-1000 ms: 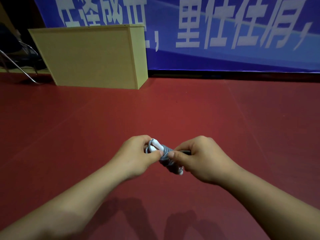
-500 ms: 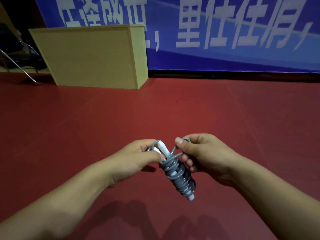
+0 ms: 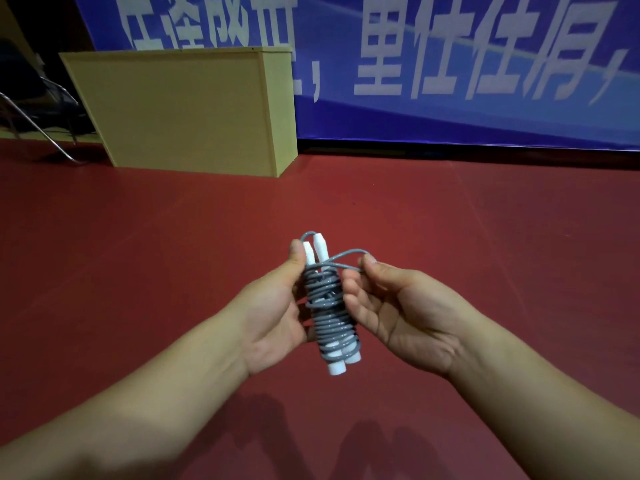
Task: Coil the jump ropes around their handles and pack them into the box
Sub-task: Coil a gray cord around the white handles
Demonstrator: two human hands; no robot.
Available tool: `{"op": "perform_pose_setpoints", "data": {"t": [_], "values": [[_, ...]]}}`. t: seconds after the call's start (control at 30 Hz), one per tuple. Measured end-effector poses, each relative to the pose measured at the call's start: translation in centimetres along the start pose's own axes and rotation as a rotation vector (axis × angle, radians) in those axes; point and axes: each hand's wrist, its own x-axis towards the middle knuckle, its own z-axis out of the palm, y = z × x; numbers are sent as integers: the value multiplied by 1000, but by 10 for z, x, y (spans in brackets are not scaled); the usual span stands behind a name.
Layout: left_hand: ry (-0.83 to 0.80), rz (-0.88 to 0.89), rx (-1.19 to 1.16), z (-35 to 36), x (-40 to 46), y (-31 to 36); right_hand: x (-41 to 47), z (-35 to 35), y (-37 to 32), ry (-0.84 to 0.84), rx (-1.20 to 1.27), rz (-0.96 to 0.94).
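Note:
A jump rope [image 3: 327,313] with two white handles side by side and grey cord coiled tightly around them stands nearly upright in mid-air over the red floor. My left hand [image 3: 273,317] grips the bundle from the left, thumb pressed near the handle tops. My right hand [image 3: 398,310] is just right of it, palm up, pinching a loose loop of the grey cord [image 3: 349,256] between thumb and forefinger near the top. A yellow wooden box [image 3: 183,109] stands far off at the upper left, its inside hidden.
A blue banner [image 3: 450,64] with white characters lines the back wall. Metal chair legs [image 3: 38,129] show at the far left beside the box. Red floor [image 3: 485,254] stretches between my hands and the box.
The bundle has turned from lying crosswise to nearly upright. My right hand has opened palm-up and now pinches a loose cord loop at the top.

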Motion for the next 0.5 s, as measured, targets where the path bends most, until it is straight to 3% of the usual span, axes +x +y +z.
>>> {"op": "perform_pose_setpoints", "data": {"t": [0.3, 0.5], "values": [[-3, -51, -159, 6, -2, 6, 2, 3, 0, 71, -32, 121], [-188, -24, 21, 7, -12, 10, 4, 2, -2, 80, -126, 86]]}}
